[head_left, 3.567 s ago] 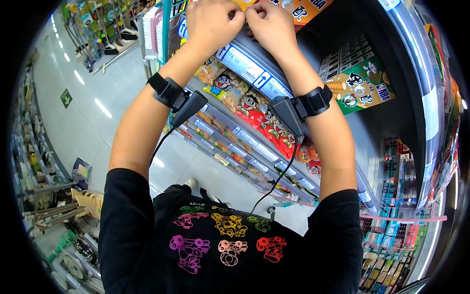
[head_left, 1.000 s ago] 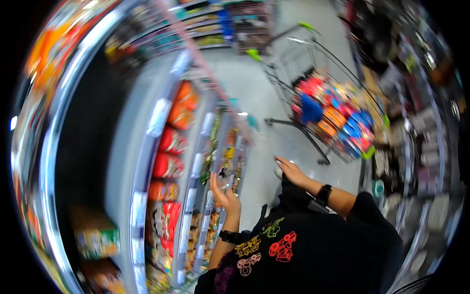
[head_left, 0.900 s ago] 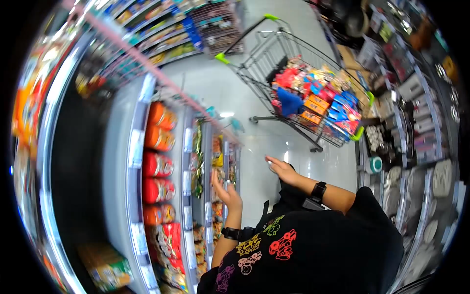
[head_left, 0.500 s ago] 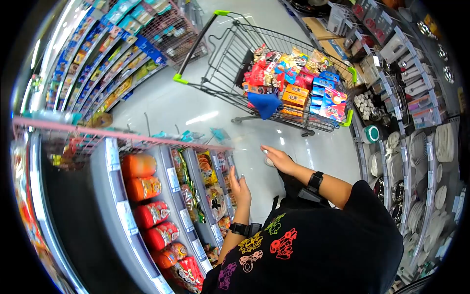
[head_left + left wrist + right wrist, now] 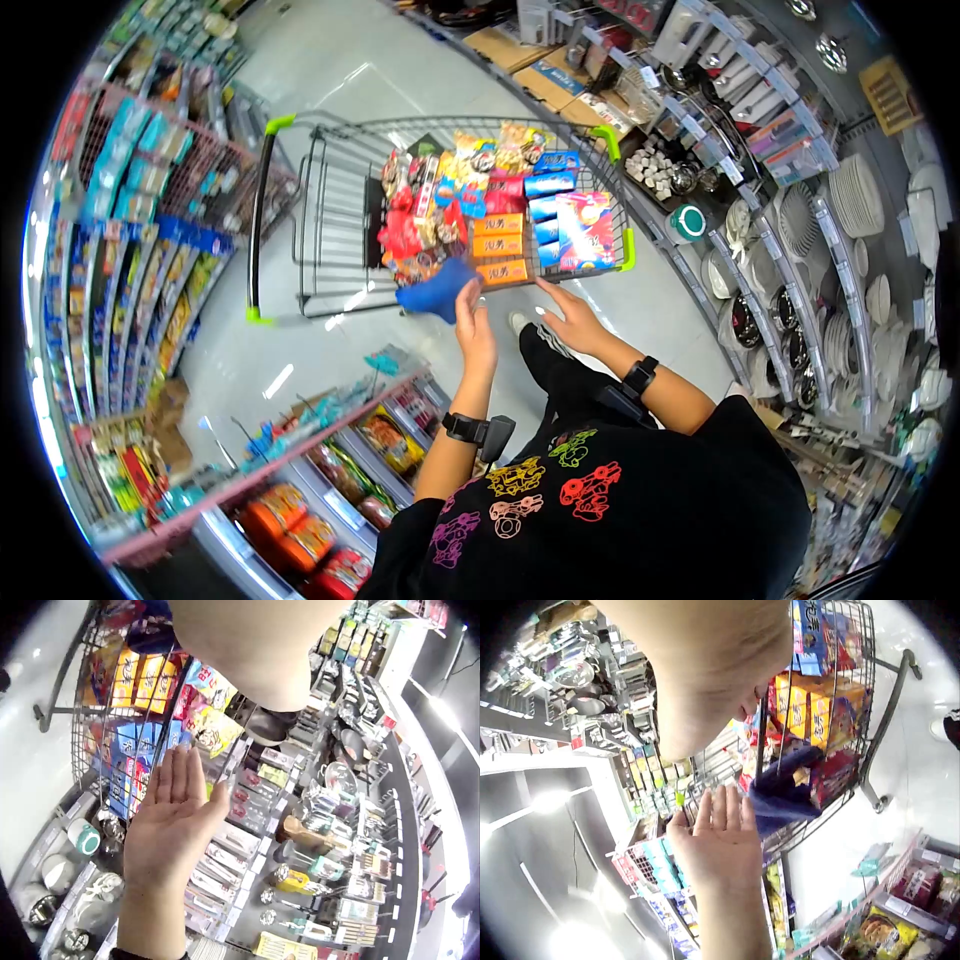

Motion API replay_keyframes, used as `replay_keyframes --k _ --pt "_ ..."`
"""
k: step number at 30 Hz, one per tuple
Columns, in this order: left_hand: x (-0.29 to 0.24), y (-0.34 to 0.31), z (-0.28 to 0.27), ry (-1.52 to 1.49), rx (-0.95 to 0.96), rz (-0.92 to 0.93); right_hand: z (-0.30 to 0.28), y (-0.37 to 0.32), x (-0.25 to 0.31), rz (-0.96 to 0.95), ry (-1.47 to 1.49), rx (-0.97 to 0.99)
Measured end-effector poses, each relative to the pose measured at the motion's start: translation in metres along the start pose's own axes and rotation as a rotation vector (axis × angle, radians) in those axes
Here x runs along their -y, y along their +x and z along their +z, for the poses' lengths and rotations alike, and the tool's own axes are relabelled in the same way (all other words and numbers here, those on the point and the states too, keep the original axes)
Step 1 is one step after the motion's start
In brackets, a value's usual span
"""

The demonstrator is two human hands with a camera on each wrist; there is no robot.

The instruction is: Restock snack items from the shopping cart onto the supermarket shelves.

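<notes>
Both hands are raised in front of the body, with a gap between them and nothing held. My left hand (image 5: 475, 332) has straight fingers that overlap a blue cloth (image 5: 437, 290) hanging at the near side of a wire shopping cart (image 5: 335, 215). My right hand (image 5: 578, 322) stretches its fingers toward the same cart side, just below the orange boxes (image 5: 500, 246). In the left wrist view the flat palm of the right hand (image 5: 171, 832) faces the camera. The right wrist view shows the left hand (image 5: 724, 851) likewise flat.
Red snack bags (image 5: 405, 235), blue boxes (image 5: 548, 208) and a pink-and-blue box (image 5: 585, 230) fill the cart. Shelves of plates (image 5: 855, 195) and kitchenware line the right. A snack shelf with red jars (image 5: 340, 572) and a pink wire rail (image 5: 290, 450) stands at lower left.
The view has swung from the snack shelf round to the cart, now close in front. Both hands, earlier together at the shelf, have come apart and face the cart's side.
</notes>
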State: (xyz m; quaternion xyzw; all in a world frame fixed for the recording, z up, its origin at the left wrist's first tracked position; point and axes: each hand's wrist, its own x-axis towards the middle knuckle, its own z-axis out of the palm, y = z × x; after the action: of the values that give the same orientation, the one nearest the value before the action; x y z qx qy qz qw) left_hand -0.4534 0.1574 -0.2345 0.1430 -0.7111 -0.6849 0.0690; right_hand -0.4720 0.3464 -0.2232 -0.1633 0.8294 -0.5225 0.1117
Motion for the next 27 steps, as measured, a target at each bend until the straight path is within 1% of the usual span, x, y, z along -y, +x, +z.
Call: replay_keyframes --k 1,2,3,5,6,9,13,14,15,17,18,19,21,22,24,26,27 --pt "0.002 0.013 0.008 -0.007 0.043 0.012 -0.008 0.002 -0.001 0.013 -0.093 -0.054" --pt "-0.007 0.023 0.016 0.056 0.086 -0.029 -0.014 0.006 -0.002 0.069 -0.181 -0.139" --pt "-0.002 0.033 0.023 0.077 0.129 -0.05 -0.02 0.008 -0.009 0.091 -0.253 -0.185" --pt "0.007 0.051 0.034 0.288 0.292 -0.049 -0.028 0.016 -0.033 0.131 -0.402 -0.275" --pt "0.013 0.057 0.039 0.338 0.36 -0.047 -0.029 0.02 -0.045 0.129 -0.472 -0.335" --pt "0.032 0.072 0.05 0.449 0.523 -0.031 -0.041 0.032 -0.041 0.281 -0.63 -0.279" --pt "0.046 0.075 0.065 0.261 0.574 -0.238 -0.045 0.045 -0.06 0.321 -0.7 -0.303" --pt "0.04 0.074 0.066 0.296 0.575 -0.234 -0.043 0.047 -0.069 0.317 -0.74 -0.336" --pt "0.042 0.076 0.069 0.31 0.575 -0.265 -0.04 0.049 -0.078 0.381 -0.739 -0.332" --pt "0.06 0.083 0.073 0.238 0.618 -0.308 -0.038 0.054 -0.082 0.518 -0.729 -0.326" --pt "0.065 0.092 0.074 0.375 0.705 -0.257 -0.035 0.056 -0.086 0.511 -0.786 -0.352" --pt "0.08 0.095 0.077 0.358 0.709 -0.279 -0.036 0.061 -0.084 0.564 -0.77 -0.339" --pt "0.067 0.098 0.083 0.477 0.748 -0.294 -0.036 0.062 -0.074 0.684 -0.735 -0.295" --pt "0.073 0.099 0.085 0.452 0.765 -0.336 -0.04 0.065 -0.066 0.763 -0.674 -0.224" --pt "0.095 0.11 0.092 0.398 0.793 -0.404 -0.035 0.067 -0.071 0.802 -0.694 -0.234" --pt "0.084 0.117 0.099 0.36 0.79 -0.544 -0.032 0.069 -0.069 0.817 -0.773 -0.244" --pt "0.078 0.117 0.103 0.342 0.787 -0.622 -0.037 0.069 -0.067 0.808 -0.75 -0.24"
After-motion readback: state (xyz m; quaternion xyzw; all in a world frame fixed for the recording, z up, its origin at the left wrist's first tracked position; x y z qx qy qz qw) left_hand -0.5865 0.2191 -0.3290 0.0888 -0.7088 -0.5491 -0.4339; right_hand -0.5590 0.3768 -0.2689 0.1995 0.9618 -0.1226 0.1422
